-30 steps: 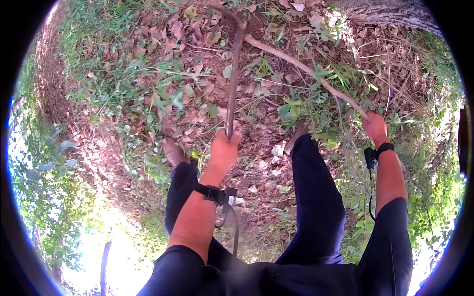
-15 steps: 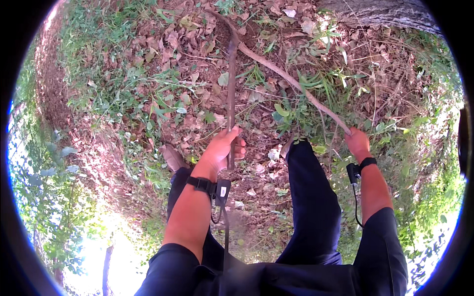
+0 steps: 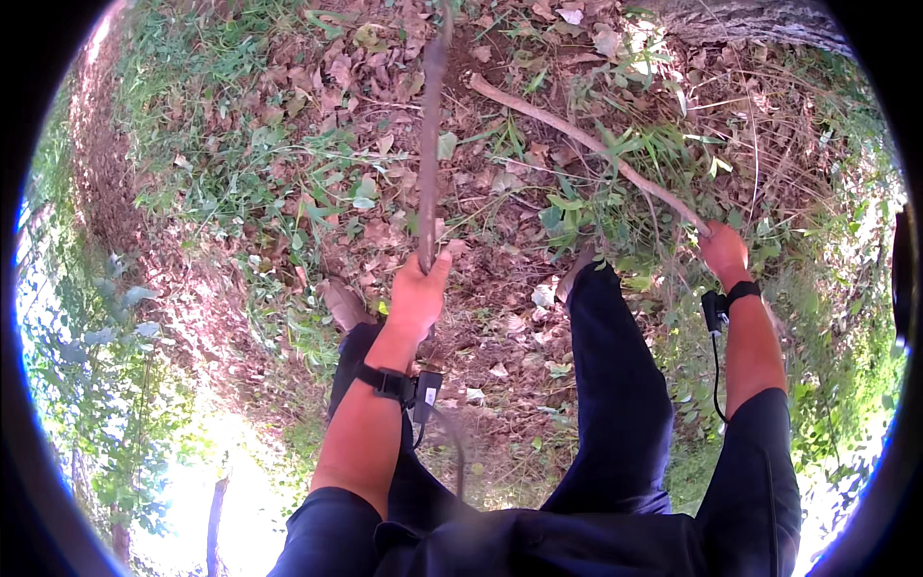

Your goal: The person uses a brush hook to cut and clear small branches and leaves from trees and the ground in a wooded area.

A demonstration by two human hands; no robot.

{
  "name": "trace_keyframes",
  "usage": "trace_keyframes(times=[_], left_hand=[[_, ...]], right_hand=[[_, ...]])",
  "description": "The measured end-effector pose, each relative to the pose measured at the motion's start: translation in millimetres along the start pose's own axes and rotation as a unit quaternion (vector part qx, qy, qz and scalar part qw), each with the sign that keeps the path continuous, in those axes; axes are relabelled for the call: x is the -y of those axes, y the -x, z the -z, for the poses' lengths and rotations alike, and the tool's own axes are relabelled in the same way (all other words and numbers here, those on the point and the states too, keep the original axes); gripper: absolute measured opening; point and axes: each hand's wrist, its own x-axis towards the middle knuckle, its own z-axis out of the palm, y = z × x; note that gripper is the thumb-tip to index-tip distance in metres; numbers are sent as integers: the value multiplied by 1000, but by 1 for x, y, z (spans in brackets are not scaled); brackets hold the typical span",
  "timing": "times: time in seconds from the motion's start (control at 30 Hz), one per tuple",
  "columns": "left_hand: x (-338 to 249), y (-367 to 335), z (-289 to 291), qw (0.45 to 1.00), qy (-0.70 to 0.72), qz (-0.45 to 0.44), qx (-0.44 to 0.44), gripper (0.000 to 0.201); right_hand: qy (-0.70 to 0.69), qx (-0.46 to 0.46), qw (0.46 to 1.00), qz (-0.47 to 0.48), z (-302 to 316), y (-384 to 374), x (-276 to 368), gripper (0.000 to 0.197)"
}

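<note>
A long dark brown stick (image 3: 430, 154) is gripped in my left hand (image 3: 418, 296), the fingers wrapped round its near end. It points away from me, and its far end runs up to the top edge of the view, blurred. My right hand (image 3: 723, 254) is closed round the near end of a lighter brown stick (image 3: 585, 140). That one slants away to the left over leaves and grass, its far tip lying close to the dark stick. Whether this tip touches the soil I cannot tell.
Dry leaves (image 3: 385, 231) and green weeds (image 3: 567, 207) cover the ground. A tree trunk (image 3: 760, 21) lies at the far right edge. My two shoes (image 3: 346, 304) stand apart below the sticks. Leafy plants (image 3: 115, 385) grow along the left side.
The dark stick has lifted and moved slightly left, and its curved far end has left the view. My right hand has shifted a little right and away with the lighter stick.
</note>
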Motion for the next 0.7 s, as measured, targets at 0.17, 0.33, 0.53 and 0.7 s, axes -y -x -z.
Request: trace_keyframes(times=[0.17, 0.33, 0.53, 0.7], left_hand=[[12, -1, -17, 996, -79, 26, 23, 38], [-69, 14, 25, 995, -45, -81, -46, 43], [-230, 31, 116, 839, 274, -463, -77, 40], [-156, 2, 24, 844, -185, -373, -339, 35]], right_hand=[[14, -5, 1000, 7, 13, -11, -4, 24], [16, -2, 1000, 19, 13, -18, -6, 22], [15, 6, 1000, 26, 9, -25, -8, 23], [18, 7, 1000, 24, 1, -38, -15, 22]])
